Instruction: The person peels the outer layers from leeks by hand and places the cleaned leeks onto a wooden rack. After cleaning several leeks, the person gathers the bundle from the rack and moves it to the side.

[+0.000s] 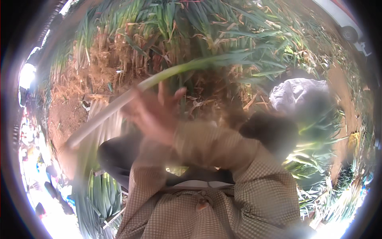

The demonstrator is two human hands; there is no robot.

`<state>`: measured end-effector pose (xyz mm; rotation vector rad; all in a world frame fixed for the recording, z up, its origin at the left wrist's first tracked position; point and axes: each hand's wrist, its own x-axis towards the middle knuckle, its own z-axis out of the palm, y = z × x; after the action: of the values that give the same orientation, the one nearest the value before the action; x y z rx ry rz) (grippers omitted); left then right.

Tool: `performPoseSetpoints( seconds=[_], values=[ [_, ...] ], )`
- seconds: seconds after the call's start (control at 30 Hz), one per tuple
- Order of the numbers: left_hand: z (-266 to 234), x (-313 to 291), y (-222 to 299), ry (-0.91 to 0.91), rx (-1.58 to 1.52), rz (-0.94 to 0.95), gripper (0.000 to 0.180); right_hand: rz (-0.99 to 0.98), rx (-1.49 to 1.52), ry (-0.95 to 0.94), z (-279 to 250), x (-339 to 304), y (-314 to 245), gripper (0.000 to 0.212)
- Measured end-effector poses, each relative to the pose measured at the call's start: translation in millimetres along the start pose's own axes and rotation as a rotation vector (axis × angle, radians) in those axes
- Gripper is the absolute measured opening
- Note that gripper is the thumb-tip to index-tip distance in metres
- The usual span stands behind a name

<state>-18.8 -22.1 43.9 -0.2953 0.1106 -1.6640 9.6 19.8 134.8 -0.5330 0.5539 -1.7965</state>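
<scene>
At the near edge, shirt (187, 223): checked, pale brown; its sleeves (264, 179) reach toward the middle, the right one bending across toward the left.
Loose greens, near right (314, 163): long leaves lying beside the right knee, partly in bright light.
Knees: dark cloth; the left knee (113, 157) shows beside the bundle, the right knee (272, 129) is blurred, just beyond the right sleeve.
Bundle, left (99, 191): leeks beside the left knee, green leaves at the near end, white stalks farther off.
Hands (154, 113): together left of the middle, overlapping and smeared by blur; a few fingers stick up, pointing far. At least one hand meets the leek, but I cannot tell which, nor whether either is clenched or released.
Leek (171, 73): one long stem, raised aslant over the scene at the hands; pale end near left, above the bundle, green end far right, where it blurs against the heap.
Ground, left (65, 107): reddish brown.
Strip, right (342, 123): brown and flat; its material is unclear.
Bag (300, 93): white, crumpled, beyond the right knee.
Heap, far (171, 32): many leeks massed across the width, tan roots toward the left, green leaves above and to the right.
</scene>
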Motion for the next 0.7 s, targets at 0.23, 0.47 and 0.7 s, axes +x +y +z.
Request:
performPoseSetpoints(
  seconds=[0.23, 0.47, 0.7],
  values=[
    [30.2, 27.6, 40.3, 0.029, 1.278, -0.044, 0.035, -0.68, -1.101, -0.295, -1.7, -21.2, -39.8, 0.061],
    [156.1, 28.4, 82.2, 0.022, 1.067, 0.142, 0.036, -0.586, -1.776, -0.011, -149.0, 8.1, -25.2, 0.074],
    [316.9, 68.3, 257.6, -0.472, 1.351, 0.391, 0.056, -0.108, -2.222, 0.185, -311.1, -33.4, -23.4, 0.035]
  ],
)
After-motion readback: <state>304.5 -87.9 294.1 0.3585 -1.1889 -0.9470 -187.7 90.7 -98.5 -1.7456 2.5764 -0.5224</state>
